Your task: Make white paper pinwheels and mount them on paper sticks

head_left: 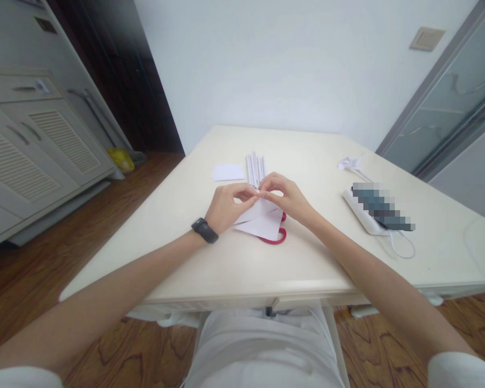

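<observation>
My left hand (231, 205), with a black band on its wrist, and my right hand (285, 195) meet fingertip to fingertip over the middle of the table. Both are closed in a pinch; what lies between the fingertips is too small to make out. White paper pieces (267, 223) lie just below my fingers, partly hidden by them. From under the paper stick out the red handles of a pair of scissors (282, 237); the blades are covered. Just beyond my fingers several thin white paper rolls (255, 167) lie side by side. Left of these is a flat stack of white paper (228, 172).
On the right of the cream table (210, 269) sits a white box-like device (358, 213) with a blurred-out dark object on top and a looped white cable (408, 253). Behind it lies a crumpled white thing (350, 163) with a thin stem. A wall (275, 64) borders the far edge.
</observation>
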`<state>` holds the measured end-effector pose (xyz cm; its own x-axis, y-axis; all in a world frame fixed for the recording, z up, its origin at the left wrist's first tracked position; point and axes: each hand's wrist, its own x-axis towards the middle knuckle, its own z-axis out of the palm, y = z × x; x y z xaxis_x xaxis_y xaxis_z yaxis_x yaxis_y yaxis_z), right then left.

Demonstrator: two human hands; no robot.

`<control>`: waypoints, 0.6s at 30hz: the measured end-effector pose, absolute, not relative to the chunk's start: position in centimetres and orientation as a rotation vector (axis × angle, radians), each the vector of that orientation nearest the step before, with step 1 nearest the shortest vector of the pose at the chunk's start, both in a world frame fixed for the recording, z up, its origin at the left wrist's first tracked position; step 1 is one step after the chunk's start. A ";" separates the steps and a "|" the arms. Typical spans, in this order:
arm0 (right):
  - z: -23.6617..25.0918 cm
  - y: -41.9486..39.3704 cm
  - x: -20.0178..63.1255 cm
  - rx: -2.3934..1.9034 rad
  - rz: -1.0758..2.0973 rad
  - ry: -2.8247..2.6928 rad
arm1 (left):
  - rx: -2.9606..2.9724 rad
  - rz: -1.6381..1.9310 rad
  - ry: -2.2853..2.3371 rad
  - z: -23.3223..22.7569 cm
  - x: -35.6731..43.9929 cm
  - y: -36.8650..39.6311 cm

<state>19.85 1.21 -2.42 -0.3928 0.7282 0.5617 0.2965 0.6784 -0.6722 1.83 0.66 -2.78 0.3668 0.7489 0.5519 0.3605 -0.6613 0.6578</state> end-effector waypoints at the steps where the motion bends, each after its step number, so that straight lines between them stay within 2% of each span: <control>1: -2.4 1.2 19.8 -0.794 0.588 -1.978 | 2.202 1.224 0.962 -2.8 1.8 0.7; 18: -2.4 0.5 19.1 -0.814 0.362 -1.984 | 2.101 1.167 0.943 -3.0 1.8 1.2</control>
<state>19.10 0.54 -2.41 -0.3483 0.6722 0.6533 0.3980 0.7371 -0.5462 1.80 1.16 -3.05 0.3759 0.7893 0.4855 0.3092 -0.6007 0.7372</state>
